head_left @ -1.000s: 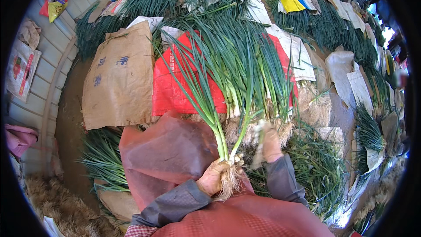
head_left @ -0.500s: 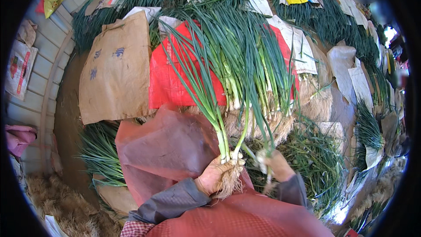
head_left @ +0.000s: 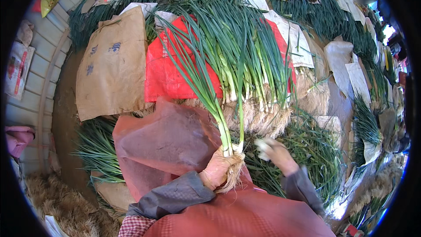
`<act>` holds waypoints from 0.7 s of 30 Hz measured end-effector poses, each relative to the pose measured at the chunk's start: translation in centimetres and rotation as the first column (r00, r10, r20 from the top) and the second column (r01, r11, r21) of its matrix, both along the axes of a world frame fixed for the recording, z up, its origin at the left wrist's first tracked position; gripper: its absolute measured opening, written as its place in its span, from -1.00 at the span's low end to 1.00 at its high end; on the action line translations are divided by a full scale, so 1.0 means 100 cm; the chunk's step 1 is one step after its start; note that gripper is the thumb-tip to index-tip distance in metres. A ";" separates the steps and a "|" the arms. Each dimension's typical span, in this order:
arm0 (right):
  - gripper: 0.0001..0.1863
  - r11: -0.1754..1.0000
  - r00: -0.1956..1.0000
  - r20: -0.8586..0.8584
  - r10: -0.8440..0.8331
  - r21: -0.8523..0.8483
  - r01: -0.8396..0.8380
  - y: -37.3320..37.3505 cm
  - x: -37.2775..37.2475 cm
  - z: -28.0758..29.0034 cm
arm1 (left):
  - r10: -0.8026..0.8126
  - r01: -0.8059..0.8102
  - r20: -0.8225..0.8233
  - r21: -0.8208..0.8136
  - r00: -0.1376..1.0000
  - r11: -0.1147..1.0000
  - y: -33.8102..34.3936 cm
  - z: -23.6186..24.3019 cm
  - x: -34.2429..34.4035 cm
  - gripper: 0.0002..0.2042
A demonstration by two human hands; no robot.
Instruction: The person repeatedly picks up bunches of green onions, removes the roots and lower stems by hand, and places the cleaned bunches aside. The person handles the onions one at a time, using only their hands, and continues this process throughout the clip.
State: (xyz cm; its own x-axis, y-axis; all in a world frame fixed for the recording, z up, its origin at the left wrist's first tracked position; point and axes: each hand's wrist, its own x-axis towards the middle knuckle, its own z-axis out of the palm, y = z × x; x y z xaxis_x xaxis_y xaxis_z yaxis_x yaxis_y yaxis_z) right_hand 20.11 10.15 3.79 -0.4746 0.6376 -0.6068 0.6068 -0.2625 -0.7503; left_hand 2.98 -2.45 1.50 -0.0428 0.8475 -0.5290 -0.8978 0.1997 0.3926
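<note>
In the head view, a pale panelled wall (head_left: 41,83) is curving along the left edge beside a bare brown dirt floor (head_left: 66,118). A wide brown woven sack (head_left: 112,70) is lying at upper left, next to a bright red plastic sack (head_left: 164,79), on which a thick row of long green stalks with white bases (head_left: 232,92) is resting. A tangled heap of loose green leaves (head_left: 311,158) is spreading at right of centre.

At centre, the left hand (head_left: 215,169) is clamping a small bunch of green-topped, white-based onion stalks (head_left: 222,127) just above their straw-coloured hairy roots (head_left: 234,175); the leaves are slanting upward over the red sack.

The step in hand seems to be cleaning and gathering stalks into this bunch. The next move is probably calling for the right hand (head_left: 276,153) to be free while the left keeps the bases together.

The left forearm is angling up from the lower edge, its fingers curling around the bases. The right hand is hovering apart from the bunch, pointing toward upper left, its whitish fingertips blurring; whether they are pinching anything, I cannot tell.
</note>
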 end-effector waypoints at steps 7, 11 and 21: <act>-0.80 0.513 0.849 0.181 0.496 0.728 -0.455 0.001 -0.055 -0.011 | -0.017 0.010 -0.115 -0.065 0.993 0.998 0.005 -0.002 0.003 -0.75; -0.86 0.797 0.897 -0.184 0.401 0.553 -0.243 -0.012 -0.037 -0.018 | -0.043 0.042 -0.054 -0.036 0.998 0.998 0.001 -0.011 0.001 -0.76; -0.62 0.814 0.902 0.001 0.432 0.430 -0.390 0.007 -0.047 -0.036 | -0.069 0.062 -0.135 -0.055 0.988 0.997 0.003 -0.001 0.005 -0.80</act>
